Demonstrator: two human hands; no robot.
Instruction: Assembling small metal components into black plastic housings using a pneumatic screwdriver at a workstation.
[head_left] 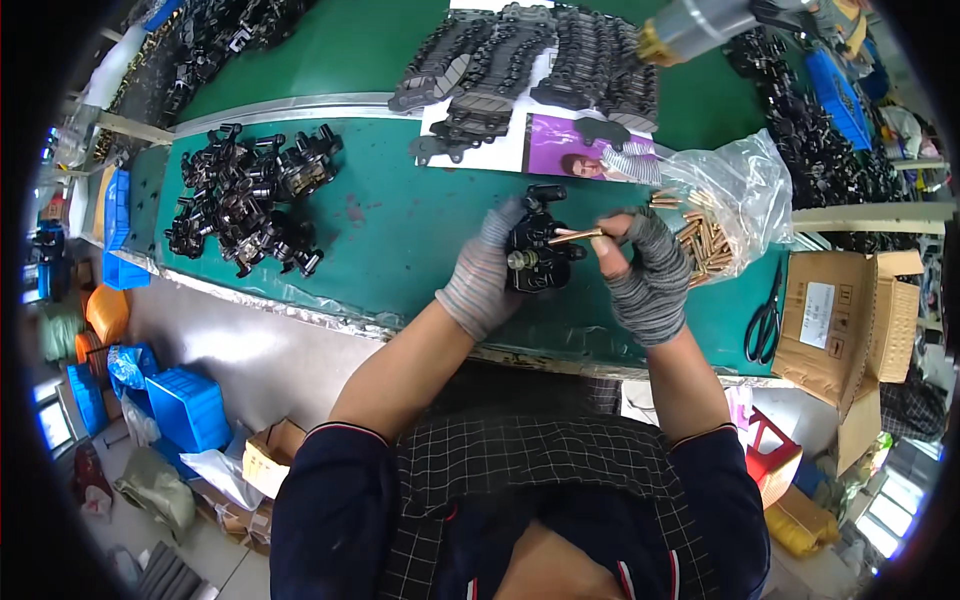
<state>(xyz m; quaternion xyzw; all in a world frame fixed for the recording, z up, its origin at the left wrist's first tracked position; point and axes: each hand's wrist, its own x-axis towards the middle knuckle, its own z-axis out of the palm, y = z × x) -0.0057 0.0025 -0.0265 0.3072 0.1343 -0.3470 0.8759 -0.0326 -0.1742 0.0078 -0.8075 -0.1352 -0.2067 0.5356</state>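
Note:
My left hand (483, 268), in a grey striped fingerless glove, is closed round a black brake caliper (541, 262) above the bench's front edge. A thin brass-coloured pin (576, 236) is pinched in my right hand (645, 262), gloved likewise. The pin lies roughly level, its left end at the caliper; whether it sits in a hole I cannot tell. Just right of that hand, more such pins (706, 240) spill from a clear plastic bag (755, 205). A heap of similar black calipers (250, 195) lies at the left on the green bench (390, 245).
Rows of dark brake pads (590, 65) lie on printed sheets (545, 145) at the back. A metal tool with a brass tip (690, 30) hangs above them. Black scissors (765, 322) and an open cardboard box (825, 310) are at the right. Blue crates (190, 405) stand below left.

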